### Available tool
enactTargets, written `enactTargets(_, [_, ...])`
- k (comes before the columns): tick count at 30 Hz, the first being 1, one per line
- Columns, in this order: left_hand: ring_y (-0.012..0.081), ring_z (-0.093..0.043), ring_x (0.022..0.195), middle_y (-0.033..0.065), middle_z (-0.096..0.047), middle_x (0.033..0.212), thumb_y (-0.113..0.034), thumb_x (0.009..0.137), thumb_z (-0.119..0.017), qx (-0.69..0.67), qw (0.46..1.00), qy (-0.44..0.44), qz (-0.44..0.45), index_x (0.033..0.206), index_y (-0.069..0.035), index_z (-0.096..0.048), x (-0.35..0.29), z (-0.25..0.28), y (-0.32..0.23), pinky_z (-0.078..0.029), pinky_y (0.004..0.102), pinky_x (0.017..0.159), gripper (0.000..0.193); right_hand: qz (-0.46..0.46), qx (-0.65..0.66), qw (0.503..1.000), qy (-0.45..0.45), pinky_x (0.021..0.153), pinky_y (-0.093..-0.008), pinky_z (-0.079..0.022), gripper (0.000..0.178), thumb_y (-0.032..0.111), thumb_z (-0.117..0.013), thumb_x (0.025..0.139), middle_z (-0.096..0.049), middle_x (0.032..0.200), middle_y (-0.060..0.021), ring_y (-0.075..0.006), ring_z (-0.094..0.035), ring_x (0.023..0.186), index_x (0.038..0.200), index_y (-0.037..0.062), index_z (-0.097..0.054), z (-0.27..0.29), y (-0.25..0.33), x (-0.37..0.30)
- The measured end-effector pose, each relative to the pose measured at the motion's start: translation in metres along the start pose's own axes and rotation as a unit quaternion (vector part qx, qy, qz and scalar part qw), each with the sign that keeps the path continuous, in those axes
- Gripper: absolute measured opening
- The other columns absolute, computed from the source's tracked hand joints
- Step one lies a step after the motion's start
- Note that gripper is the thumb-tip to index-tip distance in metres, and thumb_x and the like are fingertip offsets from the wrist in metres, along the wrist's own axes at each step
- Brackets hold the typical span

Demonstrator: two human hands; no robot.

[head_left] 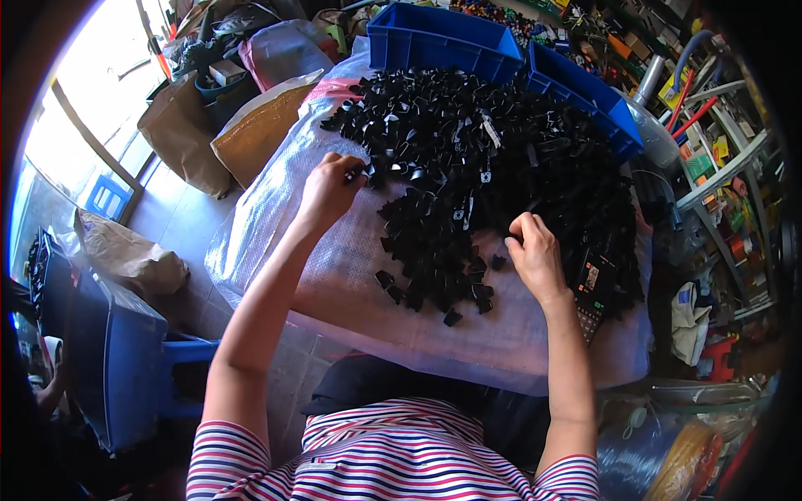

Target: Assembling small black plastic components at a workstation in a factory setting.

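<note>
A large heap of small black plastic pieces covers much of a table spread with white woven sheeting. At the heap's left edge my left hand is closed on a small black piece that shows between thumb and fingers. My right hand hovers at the heap's near right side, its fingers curled together. Whatever it grips, if anything, is hidden. A few loose pieces lie on the sheeting between my hands. Beside my right wrist, a black calculator rests against the pieces.
Two blue plastic crates stand along the table's far side. Sacks and bags crowd the floor at left, near a blue stool. A metal rack stands at right, with a roll of clear tubing below it.
</note>
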State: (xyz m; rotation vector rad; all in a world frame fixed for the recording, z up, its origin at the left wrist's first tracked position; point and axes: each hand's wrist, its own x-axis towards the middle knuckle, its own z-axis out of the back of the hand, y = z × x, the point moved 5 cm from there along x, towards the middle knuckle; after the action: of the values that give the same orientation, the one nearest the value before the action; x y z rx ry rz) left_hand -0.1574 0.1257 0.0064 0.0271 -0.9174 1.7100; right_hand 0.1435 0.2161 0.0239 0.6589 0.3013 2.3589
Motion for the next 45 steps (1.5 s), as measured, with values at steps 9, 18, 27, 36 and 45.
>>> enactTargets(9, [0.0244, -0.058, 0.069, 0.0102, -0.06, 0.082, -0.005, 0.074, -0.061, -0.114, 0.993, 0.03, 0.03, 0.095, -0.011, -0.063, -0.002, -0.016, 0.016, -0.047, 0.0314, 0.06, 0.022, -0.035, 0.023, 0.999, 0.015, 0.06, -0.0319, -0.046, 0.022, 0.001, -0.062, 0.071, -0.054, 0.081, -0.0116, -0.0225, -0.055, 0.066, 0.092, -0.0021, -0.055, 0.01, -0.013, -0.021])
enactTargets(18, [0.0207, -0.062, 0.089, 0.0175, -0.06, 0.097, -0.005, 0.086, -0.052, -0.722, 0.582, 0.158, 0.34, 0.111, -0.001, -0.052, -0.046, -0.014, -0.016, -0.053, 0.0295, 0.08, 0.025, -0.079, 0.07, 0.994, -0.013, 0.053, -0.0256, -0.044, 0.025, 0.0, -0.062, 0.073, -0.054, 0.079, -0.0083, -0.0122, -0.05, 0.056, 0.097, -0.0016, -0.053, 0.023, -0.003, -0.024])
enactTargets(27, [0.0153, -0.061, 0.072, 0.0132, -0.064, 0.087, -0.01, 0.086, -0.053, -0.674, 0.638, 0.185, 0.324, 0.095, -0.005, -0.053, -0.06, -0.016, -0.038, -0.051, 0.0253, 0.063, 0.011, -0.177, 0.683, 0.709, -0.002, 0.047, -0.0214, -0.045, 0.048, 0.024, -0.062, 0.081, -0.055, 0.081, -0.0081, -0.01, -0.053, 0.058, 0.12, 0.0025, -0.041, 0.027, 0.034, -0.044])
enactTargets(36, [0.0128, -0.061, 0.068, 0.0117, -0.064, 0.091, -0.002, 0.082, -0.056, -0.664, 0.644, 0.195, 0.327, 0.103, -0.003, -0.057, -0.079, -0.023, -0.067, -0.052, 0.0246, 0.061, 0.021, -0.159, 0.598, 0.784, -0.05, 0.063, -0.0231, -0.054, 0.029, 0.002, -0.061, 0.076, -0.061, 0.091, -0.0154, -0.0149, -0.062, 0.076, 0.098, 0.0047, -0.041, 0.011, 0.09, -0.045])
enactTargets(45, [0.0137, -0.062, 0.075, 0.007, -0.062, 0.085, 0.001, 0.08, -0.057, -0.677, 0.653, 0.173, 0.292, 0.099, 0.0, -0.059, -0.095, -0.022, -0.1, -0.052, 0.0264, 0.066, 0.019, 0.052, 0.204, 0.969, -0.132, 0.066, -0.0306, -0.048, 0.024, 0.001, -0.066, 0.077, -0.061, 0.089, -0.0135, -0.0231, -0.06, 0.075, 0.094, 0.0021, -0.05, -0.004, 0.114, -0.049])
